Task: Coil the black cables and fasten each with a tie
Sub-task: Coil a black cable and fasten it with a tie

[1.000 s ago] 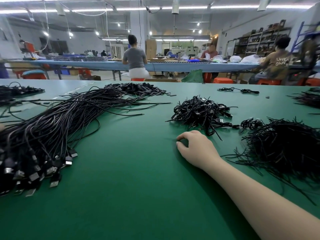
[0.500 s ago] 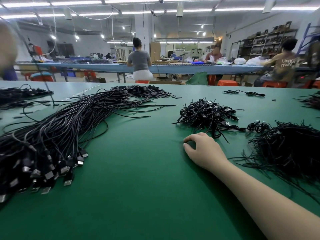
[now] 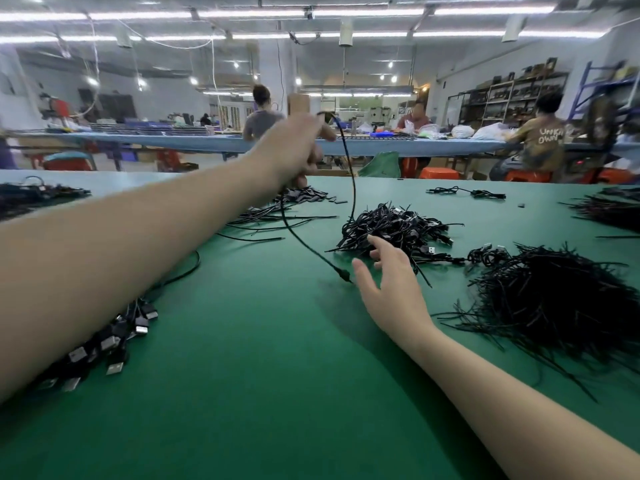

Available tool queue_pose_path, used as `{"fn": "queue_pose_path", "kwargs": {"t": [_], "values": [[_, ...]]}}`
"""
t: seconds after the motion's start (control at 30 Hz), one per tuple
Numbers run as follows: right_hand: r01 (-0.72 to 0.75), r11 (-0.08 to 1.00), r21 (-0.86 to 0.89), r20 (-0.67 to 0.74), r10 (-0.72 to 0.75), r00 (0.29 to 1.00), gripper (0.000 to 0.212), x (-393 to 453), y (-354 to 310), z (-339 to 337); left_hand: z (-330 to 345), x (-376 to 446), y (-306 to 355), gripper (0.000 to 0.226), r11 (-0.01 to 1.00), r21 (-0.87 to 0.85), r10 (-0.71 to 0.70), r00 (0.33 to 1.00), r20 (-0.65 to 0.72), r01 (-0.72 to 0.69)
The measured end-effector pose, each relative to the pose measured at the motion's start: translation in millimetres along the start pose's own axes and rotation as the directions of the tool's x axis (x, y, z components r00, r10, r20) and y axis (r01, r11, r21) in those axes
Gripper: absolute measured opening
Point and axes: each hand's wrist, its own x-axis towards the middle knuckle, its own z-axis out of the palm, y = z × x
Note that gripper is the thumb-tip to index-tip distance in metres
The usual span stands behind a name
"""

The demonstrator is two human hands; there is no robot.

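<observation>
1. L hand point(image 3: 298, 143) is raised above the green worktop point(image 3: 242, 393), fingers pinched on one black cable point(image 3: 352, 188) near its top bend.
2. That cable is thin, matte black. It droops in two strands from the L hand: one curves down toward the coiled pile, the other swings low and ends in a small plug point(image 3: 343, 274) just above the worktop, right beside the R thumb.
3. R hand point(image 3: 391, 289) sits low over the worktop w/ fingers spread apart, holding nothing; fingertips at the near edge of the coiled pile.
4. Coiled pile point(image 3: 394, 230): short black bundles heaped mid-worktop, a few silver connector ends poking out.
5. Loose cable bundle point(image 3: 114, 334) lies under the L forearm at left; long black leads w/ silver USB plugs fanned toward the near edge.
6. Ties heap point(image 3: 554, 299): spiky mound of thin black strips at right, just beside the R forearm.
7. Far side: more black cable clusters; detail blurred.
</observation>
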Motion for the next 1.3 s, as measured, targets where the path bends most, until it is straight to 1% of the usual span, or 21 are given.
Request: {"fn": "queue_pose_path", "kwargs": {"t": [0.07,0.17,0.23,0.3,0.37,0.43,0.5,0.57,0.63,0.73,0.87,0.9,0.93,1.0,1.07,1.1,1.13,1.17,1.23,1.27,1.3], "values": [[-0.014,0.998,0.064,0.003,0.013,1.000,0.058,0,1,-1,28,-10,-29,0.021,0.998,-0.026,-0.050,0.996,0.069,0.052],[-0.004,0.999,0.048,0.039,0.002,0.999,0.061,1,0,0,46,-9,-50,0.022,0.985,-0.050,-0.158,0.984,0.076,0.162],[0.039,0.999,0.024,0.060,-0.041,0.997,0.056,1,-2,2,57,-18,-64,0.024,0.984,0.018,-0.180,0.976,0.120,0.179],[0.113,0.994,0.007,0.015,-0.113,0.993,0.049,0,-6,2,62,-23,-73,0.028,0.972,0.156,-0.194,0.974,0.117,0.175],[0.208,0.978,-0.021,-0.125,-0.209,0.970,0.051,-1,-11,0,65,-27,-77,0.038,0.928,0.362,-0.130,0.987,0.091,0.089],[0.291,0.941,-0.174,-0.237,-0.327,0.915,0.055,-1,-15,-2,69,-34,-85,0.046,0.825,0.563,-0.012,0.994,0.111,-0.053],[0.330,0.879,-0.345,-0.211,-0.415,0.885,0.051,-2,-16,-3,71,-42,-97,0.044,0.745,0.638,0.171,0.980,0.099,-0.194],[0.343,0.858,-0.382,-0.147,-0.422,0.894,0.042,-3,-15,-3,67,-47,-115,0.037,0.726,0.598,0.360,0.929,0.090,-0.340],[0.352,0.849,-0.395,-0.092,-0.417,0.904,0.032,-2,-14,-3,61,-50,-131,0.027,0.683,0.570,0.451,0.878,0.163,-0.457],[0.293,0.895,-0.338,-0.050,-0.328,0.943,0.023,0,-13,-4,49,-49,-150,0.024,0.649,0.573,0.470,0.856,0.216,-0.501],[0.211,0.965,-0.156,-0.198,-0.239,0.951,0.019,1,-9,-8,48,-46,-162,0.018,0.613,0.657,0.506,0.857,0.100,-0.439],[0.228,0.967,-0.114,-0.239,-0.249,0.939,0.017,1,-9,-10,51,-45,-164,0.016,0.662,0.651,0.483,0.876,0.008,-0.371],[0.261,0.961,-0.091,-0.260,-0.276,0.925,0.016,0,-11,-12,52,-43,-165,0.016,0.747,0.612,0.411,0.904,-0.117,-0.260],[0.355,0.927,-0.120,-0.230,-0.374,0.898,0.016,-5,-17,-12,52,-37,-165,0.026,0.897,0.441,0.126,0.945,-0.301,0.020],[0.468,0.855,-0.221,-0.153,-0.505,0.850,0.023,-11,-22,-10,49,-32,-163,0.044,0.960,0.103,-0.220,0.929,-0.298,0.260],[0.512,0.822,-0.248,-0.115,-0.550,0.827,0.026,-12,-24,-9,44,-29,-159,0.049,0.926,-0.120,-0.378,0.888,-0.263,0.359],[0.545,0.799,-0.254,-0.079,-0.579,0.811,0.029,-14,-27,-7,37,-26,-156,0.050,0.843,-0.310,-0.510,0.836,-0.205,0.439],[0.575,0.775,-0.262,-0.045,-0.605,0.795,0.031,-15,-29,-5,27,-23,-154,0.047,0.759,-0.426,-0.590,0.796,-0.133,0.492],[0.610,0.733,-0.301,0.019,-0.635,0.772,0.031,-17,-29,-3,8,-18,-154,0.039,0.685,-0.491,-0.618,0.786,-0.002,0.538],[0.594,0.740,-0.315,0.053,-0.612,0.789,0.031,-17,-28,-2,-1,-17,-154,0.032,0.677,-0.505,-0.601,0.798,0.041,0.535],[0.545,0.776,-0.318,0.083,-0.550,0.831,0.029,-17,-26,-2,-10,-15,-154,0.024,0.666,-0.525,-0.587,0.807,0.071,0.530]]}}
